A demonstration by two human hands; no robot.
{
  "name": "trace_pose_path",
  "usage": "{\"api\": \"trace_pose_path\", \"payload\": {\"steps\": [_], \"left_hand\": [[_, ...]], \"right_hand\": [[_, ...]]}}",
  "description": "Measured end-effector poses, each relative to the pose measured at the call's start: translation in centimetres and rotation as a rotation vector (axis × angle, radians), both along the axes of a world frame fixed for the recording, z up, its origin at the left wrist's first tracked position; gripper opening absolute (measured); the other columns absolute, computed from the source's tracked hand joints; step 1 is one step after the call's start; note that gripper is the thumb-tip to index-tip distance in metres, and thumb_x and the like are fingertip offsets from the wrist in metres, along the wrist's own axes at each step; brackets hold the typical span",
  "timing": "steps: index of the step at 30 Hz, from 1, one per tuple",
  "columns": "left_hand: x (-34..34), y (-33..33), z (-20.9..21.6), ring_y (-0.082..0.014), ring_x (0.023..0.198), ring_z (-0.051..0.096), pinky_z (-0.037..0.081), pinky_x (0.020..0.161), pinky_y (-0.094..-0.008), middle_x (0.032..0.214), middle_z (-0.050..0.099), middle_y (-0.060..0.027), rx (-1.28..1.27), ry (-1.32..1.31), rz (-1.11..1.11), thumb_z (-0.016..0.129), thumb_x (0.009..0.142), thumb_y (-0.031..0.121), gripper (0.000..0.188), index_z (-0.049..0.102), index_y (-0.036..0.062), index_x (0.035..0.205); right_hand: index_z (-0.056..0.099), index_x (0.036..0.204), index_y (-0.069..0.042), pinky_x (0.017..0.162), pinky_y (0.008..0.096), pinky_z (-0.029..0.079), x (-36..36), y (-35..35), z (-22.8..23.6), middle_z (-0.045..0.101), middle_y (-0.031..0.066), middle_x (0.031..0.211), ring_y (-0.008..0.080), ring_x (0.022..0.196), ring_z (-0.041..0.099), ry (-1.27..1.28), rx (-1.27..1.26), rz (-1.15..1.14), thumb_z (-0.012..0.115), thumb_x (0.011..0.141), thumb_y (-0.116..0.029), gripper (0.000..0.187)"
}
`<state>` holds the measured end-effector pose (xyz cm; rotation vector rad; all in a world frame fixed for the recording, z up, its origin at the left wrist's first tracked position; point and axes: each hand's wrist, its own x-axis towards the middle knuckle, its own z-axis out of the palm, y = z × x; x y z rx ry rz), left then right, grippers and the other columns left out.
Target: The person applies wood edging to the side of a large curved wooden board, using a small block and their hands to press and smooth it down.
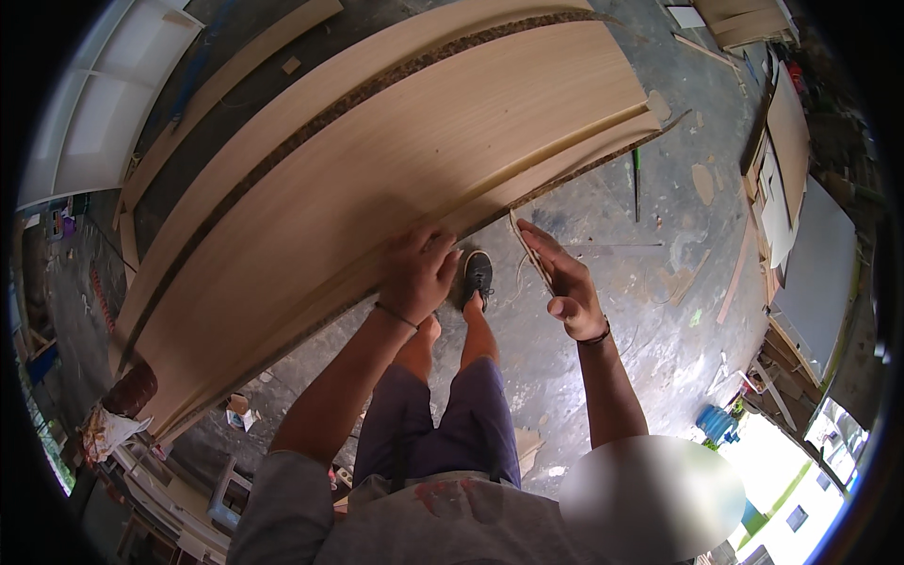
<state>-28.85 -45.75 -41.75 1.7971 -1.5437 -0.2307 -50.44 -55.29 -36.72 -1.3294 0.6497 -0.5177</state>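
A long, pale wood-faced panel with dark, rough edges stretches across in front of me. My left hand lies at its near edge, fingers bent and close together over the wood. What the fingertips press on is partly hidden. Off that same edge, to the right, my right hand holds a thin, flat, pale piece along its straightened fingers, with the thumb on the near side. The piece stands tilted, seen almost edge-on, its upper end close to the panel edge. Its material is too small to tell.
A dark red-brown roll and a crumpled plastic bag are at the panel's left end. Leaning boards line the right side. On the grey floor lie a thin green-and-dark rod and scraps. My shoe is below the edge.
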Motion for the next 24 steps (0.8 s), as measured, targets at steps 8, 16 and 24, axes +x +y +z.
{"api": "trace_pose_path", "payload": {"steps": [8, 16, 24], "left_hand": [[2.2, 3.9, -0.6, -0.0249, 0.082, 0.06, 0.043, 0.072, -0.0398, 0.088, 0.062, -0.0009, 0.063, -0.114, 0.006, 0.072, 0.078, 0.014, 0.012, 0.064, 0.0134, 0.086], [2.0, 4.0, -0.8, -0.0219, 0.08, 0.058, 0.04, 0.075, -0.0384, 0.085, 0.06, 0.002, 0.042, -0.135, 0.03, 0.071, 0.079, 0.015, 0.009, 0.064, 0.0146, 0.084], [1.9, 3.7, -0.9, -0.0222, 0.081, 0.06, 0.041, 0.073, -0.0386, 0.088, 0.061, 0.0018, 0.046, -0.162, 0.019, 0.071, 0.08, 0.015, 0.011, 0.063, 0.0144, 0.086]], "right_hand": [[0.063, 0.125, -0.005, 0.105, 0.0487, 0.033, 2.4, 1.9, 1.4, 0.046, 0.0272, 0.139, 0.0406, 0.129, 0.042, 0.454, -0.685, 0.132, 0.081, 0.055, -0.047, 0.083], [0.063, 0.124, -0.019, 0.098, 0.0581, 0.026, 3.8, 4.0, 0.2, 0.04, 0.0197, 0.146, 0.0346, 0.132, 0.037, 0.795, -1.005, 0.113, 0.082, 0.054, -0.048, 0.077], [0.061, 0.124, -0.022, 0.098, 0.0684, 0.022, 3.7, 4.0, -2.0, 0.036, 0.0145, 0.149, 0.0308, 0.137, 0.032, 0.83, -1.006, 0.088, 0.079, 0.057, -0.052, 0.076]]}}
